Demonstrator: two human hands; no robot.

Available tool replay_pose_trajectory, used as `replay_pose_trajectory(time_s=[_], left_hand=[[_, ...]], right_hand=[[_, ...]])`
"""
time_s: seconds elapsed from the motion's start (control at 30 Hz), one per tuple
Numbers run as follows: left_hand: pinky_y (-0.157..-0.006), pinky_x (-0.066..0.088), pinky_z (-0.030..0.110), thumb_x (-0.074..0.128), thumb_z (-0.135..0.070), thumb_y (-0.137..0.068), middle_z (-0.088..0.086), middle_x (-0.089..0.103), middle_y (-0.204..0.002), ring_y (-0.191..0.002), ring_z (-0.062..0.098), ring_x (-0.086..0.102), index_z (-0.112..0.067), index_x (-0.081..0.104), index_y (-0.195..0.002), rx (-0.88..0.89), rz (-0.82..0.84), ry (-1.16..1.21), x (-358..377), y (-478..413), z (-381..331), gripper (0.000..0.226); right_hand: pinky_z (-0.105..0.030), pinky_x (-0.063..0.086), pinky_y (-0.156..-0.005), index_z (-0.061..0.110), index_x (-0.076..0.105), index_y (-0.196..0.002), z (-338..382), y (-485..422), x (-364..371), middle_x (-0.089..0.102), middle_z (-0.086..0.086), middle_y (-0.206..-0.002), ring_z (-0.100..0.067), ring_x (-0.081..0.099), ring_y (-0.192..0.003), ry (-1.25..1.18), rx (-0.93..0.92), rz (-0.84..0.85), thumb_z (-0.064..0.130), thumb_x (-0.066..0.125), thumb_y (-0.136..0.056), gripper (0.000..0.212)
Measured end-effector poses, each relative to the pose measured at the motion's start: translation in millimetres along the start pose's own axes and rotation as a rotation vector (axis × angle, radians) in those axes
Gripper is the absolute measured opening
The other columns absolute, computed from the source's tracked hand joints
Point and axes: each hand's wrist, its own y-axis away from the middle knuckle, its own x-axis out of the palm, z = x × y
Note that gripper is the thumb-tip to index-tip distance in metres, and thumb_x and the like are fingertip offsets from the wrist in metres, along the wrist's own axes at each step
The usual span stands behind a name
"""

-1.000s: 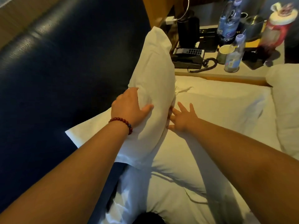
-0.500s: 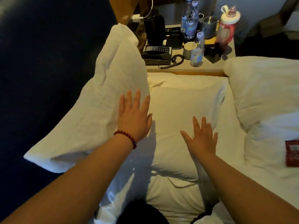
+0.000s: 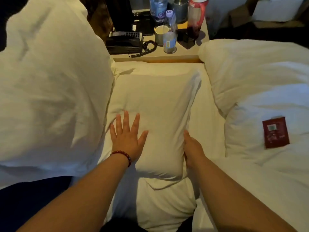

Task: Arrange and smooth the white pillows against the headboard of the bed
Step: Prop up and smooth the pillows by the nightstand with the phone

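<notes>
A large white pillow (image 3: 50, 91) stands propped on the left against the dark headboard (image 3: 5, 12). A second white pillow (image 3: 155, 104) lies flat in the middle of the bed. My left hand (image 3: 128, 136), with a red bead bracelet at the wrist, lies flat on the flat pillow's near left part, fingers spread. My right hand (image 3: 192, 148) is at that pillow's right edge, its fingers hidden against the pillow's side. Another white pillow (image 3: 157, 203) lies below, nearer to me.
A white duvet (image 3: 257, 84) is bunched on the right with a dark red packet (image 3: 274, 132) on it. Beyond the bed, a nightstand (image 3: 167, 55) holds a black phone (image 3: 123, 41), a cup (image 3: 161, 35), water bottles (image 3: 170, 32) and a red-lidded flask (image 3: 195, 19).
My left hand left the upright pillow and now lies on the flat pillow. My right hand moved to that pillow's right edge. The view shifted right and down.
</notes>
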Motion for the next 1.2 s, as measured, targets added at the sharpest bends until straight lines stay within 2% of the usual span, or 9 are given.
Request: replay_pose_trajectory(time_s=[0.1,0.2,0.37,0.5,0.67,0.83,0.93,1.03,1.2], left_hand=[[-0.116,-0.014,0.049,0.006,-0.067,-0.090,0.001,-0.024,-0.160,-0.146,0.027,-0.022,-0.037,-0.011,-0.152,0.013,0.062,-0.014,2.1,-3.5,3.0,0.071],[-0.115,-0.013,0.048,0.013,-0.066,-0.092,0.002,-0.020,-0.161,-0.147,0.028,-0.019,-0.037,-0.007,-0.153,0.035,0.096,0.025,-3.9,-3.6,4.6,0.070],[-0.118,0.025,0.035,0.052,-0.021,-0.099,0.013,0.032,-0.153,-0.140,0.017,0.028,-0.008,0.045,-0.142,-0.009,-0.253,0.687,-12.7,46.7,6.8,0.045],[-0.096,0.033,0.001,0.058,-0.006,-0.094,0.002,0.044,-0.128,-0.114,0.000,0.043,-0.006,0.054,-0.129,-0.192,-0.366,0.931,-2.8,112.8,3.8,0.035],[-0.085,0.042,0.019,0.067,-0.018,-0.089,-0.002,0.050,-0.108,-0.100,0.012,0.052,-0.014,0.056,-0.109,-0.402,-0.293,0.982,14.4,125.4,16.7,0.023],[-0.074,0.042,0.030,0.073,-0.041,-0.082,0.004,0.046,-0.068,-0.062,0.016,0.047,-0.009,0.046,-0.073,-0.908,-0.008,1.161,36.8,125.5,14.6,0.042],[-0.083,0.054,0.032,0.077,-0.048,-0.073,0.006,0.063,-0.082,-0.076,0.018,0.061,-0.005,0.065,-0.103,-1.011,0.109,1.538,46.5,122.9,17.2,0.054],[-0.053,0.049,0.016,0.067,-0.022,-0.090,0.000,0.057,-0.074,-0.063,0.008,0.052,-0.011,0.064,-0.094,-1.001,0.175,1.966,53.9,116.1,21.4,0.012],[-0.044,0.041,0.015,0.056,-0.016,-0.097,-0.003,0.046,-0.067,-0.052,0.005,0.044,-0.015,0.057,-0.084,-0.996,0.227,1.929,65.3,127.6,38.5,0.013]], right_hand=[[-0.032,0.040,-0.078,0.010,0.057,-0.098,-5.4,4.2,-12.2,0.058,-0.005,-0.092,-0.024,0.053,-0.086,0.275,-0.273,-0.325,0.041,0.047,-0.099,0.033],[-0.030,0.036,-0.075,0.012,0.053,-0.092,-6.7,16.6,-23.6,0.057,-0.002,-0.086,-0.023,0.053,-0.083,0.140,-0.308,-0.479,0.043,0.054,-0.095,0.031],[-0.034,0.052,-0.073,0.017,0.060,-0.099,-45.8,32.9,-21.9,0.058,-0.008,-0.097,-0.029,0.060,-0.088,0.022,0.207,-0.023,0.070,0.065,-0.074,0.059],[-0.032,0.043,-0.060,0.010,0.053,-0.074,-57.0,45.3,-26.2,0.055,-0.011,-0.073,-0.024,0.052,-0.069,0.062,-0.077,-0.309,0.045,0.064,-0.089,0.040],[-0.034,0.045,-0.079,0.019,0.065,-0.098,-70.9,62.0,-12.4,0.065,-0.004,-0.094,-0.026,0.060,-0.094,0.016,0.093,-0.137,0.085,0.058,-0.063,0.075],[-0.030,0.042,-0.061,0.021,0.061,-0.080,-89.2,64.5,-17.0,0.060,0.000,-0.080,-0.014,0.057,-0.072,-0.084,0.114,-0.042,0.033,0.065,-0.070,0.016],[-0.029,0.031,-0.051,0.010,0.051,-0.076,-93.0,74.2,-19.1,0.048,-0.007,-0.072,-0.019,0.042,-0.059,0.171,-0.096,-0.254,0.024,0.063,-0.074,0.019],[-0.028,0.038,-0.060,0.009,0.056,-0.094,-101.4,88.2,-13.2,0.055,-0.004,-0.082,-0.017,0.049,-0.071,0.144,-0.298,-0.397,0.017,0.059,-0.089,0.010],[-0.028,0.046,-0.053,0.013,0.055,-0.099,-111.6,92.2,-1.5,0.054,-0.005,-0.068,-0.016,0.051,-0.054,-0.292,0.070,-0.077,0.023,0.073,-0.081,0.027]])
